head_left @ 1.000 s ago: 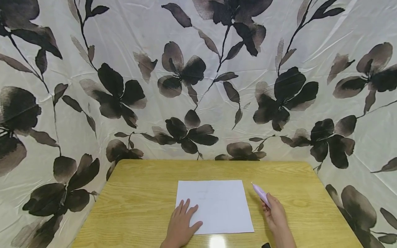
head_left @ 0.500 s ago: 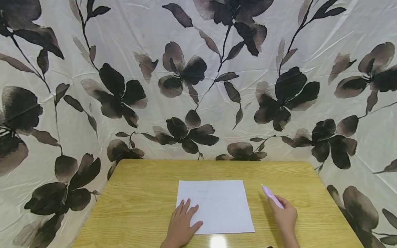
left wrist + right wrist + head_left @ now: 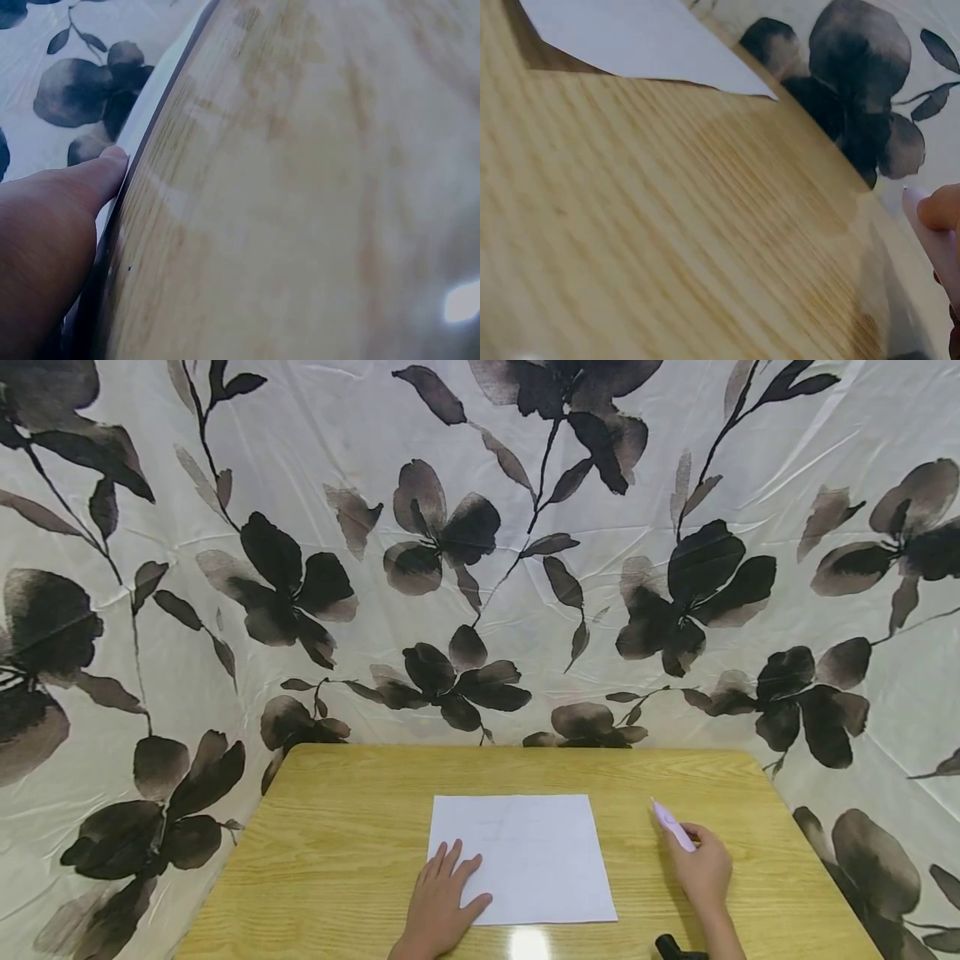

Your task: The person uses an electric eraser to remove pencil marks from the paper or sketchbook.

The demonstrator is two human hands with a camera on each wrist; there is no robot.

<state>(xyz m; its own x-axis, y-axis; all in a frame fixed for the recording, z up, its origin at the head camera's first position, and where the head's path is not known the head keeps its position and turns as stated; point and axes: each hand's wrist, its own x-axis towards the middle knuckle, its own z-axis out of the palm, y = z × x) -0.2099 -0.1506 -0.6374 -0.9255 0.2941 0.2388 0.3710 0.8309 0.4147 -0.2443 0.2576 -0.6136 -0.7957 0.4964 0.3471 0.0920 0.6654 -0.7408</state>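
A white sheet of paper (image 3: 536, 860) with faint marks near its top lies on the wooden table. My left hand (image 3: 438, 902) rests with spread, straight fingers on the paper's lower left part. To the right of the sheet, my right hand (image 3: 703, 868) holds a thick lavender pen-shaped tool (image 3: 672, 825), its thin tip pointing up and left, apart from the paper. The right wrist view shows a finger (image 3: 941, 208) against the pale tool (image 3: 932, 236) at the right edge. In the left wrist view only part of the left hand (image 3: 49, 232) appears.
The yellow wood-grain table (image 3: 337, 827) extends around the sheet. Behind and beside it hangs a white cloth (image 3: 555, 610) with dark flowers. A small black object (image 3: 670, 946) shows beside the right wrist at the bottom edge.
My right hand has moved rightward with the lavender pen-shaped tool, farther from the paper, and has turned so its back shows more. The left hand and the sheet have stayed put.
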